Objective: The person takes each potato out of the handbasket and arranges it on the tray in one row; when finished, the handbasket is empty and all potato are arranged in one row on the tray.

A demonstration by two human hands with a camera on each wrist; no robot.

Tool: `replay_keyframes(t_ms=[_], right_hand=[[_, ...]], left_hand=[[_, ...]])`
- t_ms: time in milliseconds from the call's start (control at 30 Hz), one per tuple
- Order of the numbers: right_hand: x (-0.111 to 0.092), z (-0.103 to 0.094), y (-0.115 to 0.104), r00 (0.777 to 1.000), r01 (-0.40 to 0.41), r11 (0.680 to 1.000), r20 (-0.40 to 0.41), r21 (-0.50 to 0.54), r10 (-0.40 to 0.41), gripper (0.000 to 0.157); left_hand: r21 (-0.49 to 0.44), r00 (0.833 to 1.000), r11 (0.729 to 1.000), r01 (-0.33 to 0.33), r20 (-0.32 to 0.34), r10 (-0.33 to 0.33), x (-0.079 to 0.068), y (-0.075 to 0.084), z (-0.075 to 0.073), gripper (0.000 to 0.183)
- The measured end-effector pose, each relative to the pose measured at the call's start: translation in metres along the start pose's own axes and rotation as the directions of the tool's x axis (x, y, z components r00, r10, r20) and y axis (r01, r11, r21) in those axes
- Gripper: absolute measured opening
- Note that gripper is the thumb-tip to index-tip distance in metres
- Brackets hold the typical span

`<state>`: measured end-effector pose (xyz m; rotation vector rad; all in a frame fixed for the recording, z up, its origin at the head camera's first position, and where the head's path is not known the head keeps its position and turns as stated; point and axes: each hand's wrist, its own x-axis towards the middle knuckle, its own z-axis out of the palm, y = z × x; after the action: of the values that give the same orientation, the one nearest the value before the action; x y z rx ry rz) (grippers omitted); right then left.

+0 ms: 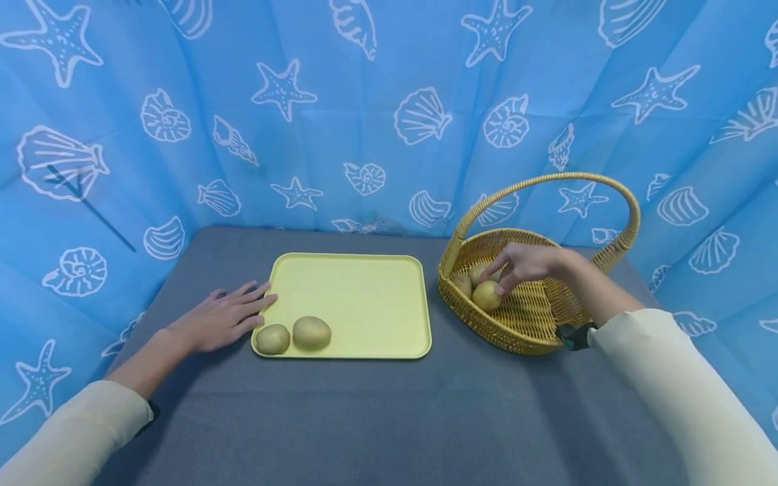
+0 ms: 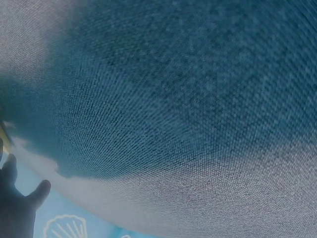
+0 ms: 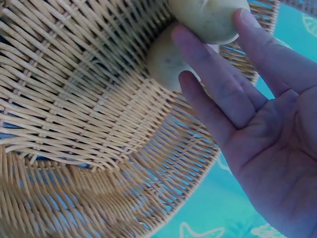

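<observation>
Inside the wicker basket, my right hand pinches a potato between thumb and fingers. Two more potatoes lie beside and behind it, one at the basket's left wall and one partly hidden by the fingers. The right wrist view shows the held potato at the fingertips, with another potato under the fingers. My left hand lies with spread fingers over the left edge of a yellow tray. Two potatoes, a smaller one and a larger one, sit in the tray's near left corner.
A tall arched handle rises over the basket, close to my right forearm. Dark grey cloth covers the table. Behind and at the sides hangs a blue curtain with white shells and starfish.
</observation>
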<state>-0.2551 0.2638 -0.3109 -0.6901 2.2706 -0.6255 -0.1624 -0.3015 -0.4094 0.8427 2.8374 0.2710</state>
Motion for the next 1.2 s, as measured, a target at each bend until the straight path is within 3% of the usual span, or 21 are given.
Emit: replay_keyframes(t_ms=[400,633,900,1200], right_hand=[[-0.016,-0.010,-0.037,0.990,0.143,0.987,0.012,0.069,-0.144,0.049],[-0.012,-0.004,-0.062,0.979,0.202,0.975,0.012,0.090,-0.204,0.045],[0.015,0.032,-0.084,0.928,0.372,0.922,-0.022,0.103,-0.372,0.042],[0.056,0.085,-0.095,0.906,0.418,0.896,0.000,0.152,-0.423,0.041]], left_hand=[[0.011,1.000,1.000,0.002,-0.002,-0.002,-0.001,-0.002,0.000,0.055],[0.009,1.000,1.000,0.006,0.000,-0.006,-0.001,-0.001,0.000,0.054],[-0.003,1.000,1.000,-0.002,-0.020,0.002,0.000,0.000,0.002,0.053],[0.006,1.000,1.000,0.011,-0.002,-0.011,0.001,0.000,0.001,0.055]])
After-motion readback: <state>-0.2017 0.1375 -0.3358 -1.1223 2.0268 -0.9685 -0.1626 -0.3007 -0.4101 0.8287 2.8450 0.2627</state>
